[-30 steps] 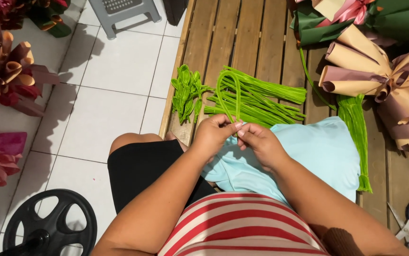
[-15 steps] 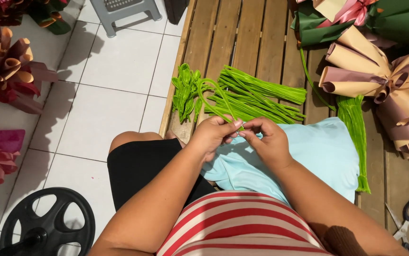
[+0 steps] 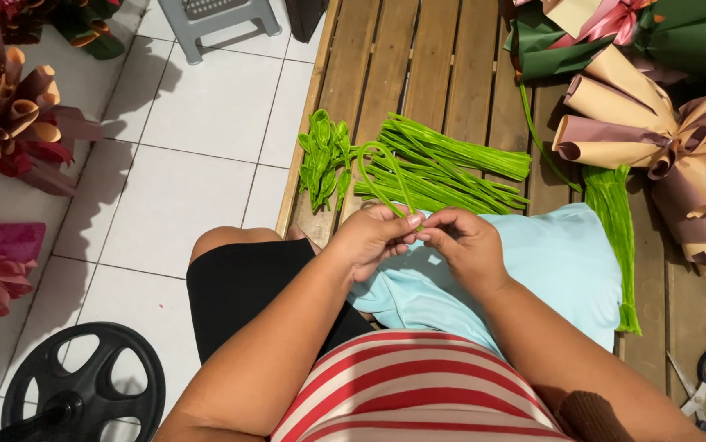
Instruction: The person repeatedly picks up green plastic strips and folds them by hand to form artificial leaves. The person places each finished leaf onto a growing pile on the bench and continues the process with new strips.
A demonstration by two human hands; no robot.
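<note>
Pinching one green chenille stem point(image 3: 382, 176) between both hands, the person sat over a light blue cushion point(image 3: 562, 262). Stem was fuzzy, bright green, bent into a tall narrow loop rising from the fingertips toward the slatted wooden worktop point(image 3: 443, 65), its ends meeting where the 2 hands touched.

Counts: 1 stem in hand; 1 loose pile of straight green stems point(image 3: 443, 168) on the worktop just beyond the hands, too many to count; 1 small heap of finished green loop shapes point(image 3: 323, 160) left of that pile, approx. a handful, exact no. unclear; 1 long bundle of darker green stems point(image 3: 615, 229) at the cushion's right edge; 1 pair of scissors point(image 3: 701, 389) bottom right, black handles. Wrapped paper bouquets point(image 3: 656, 135) in tan, mauve & green filled the top-right corner. 1 grey stool point(image 3: 214, 20) stood on the white tile floor point(image 3: 181, 188), w/ a black wheel-shaped fan base point(image 3: 83, 393) bottom left.

Left hand point(image 3: 373, 237): forearm angled up from lower left, knuckles up, thumb and forefinger grip clenched on the stem's lower end. Right hand point(image 3: 468, 245): forearm coming from lower right, fingers curled in, fingertip grip clamped on the same stem end, tips meeting the left hand's.
</note>
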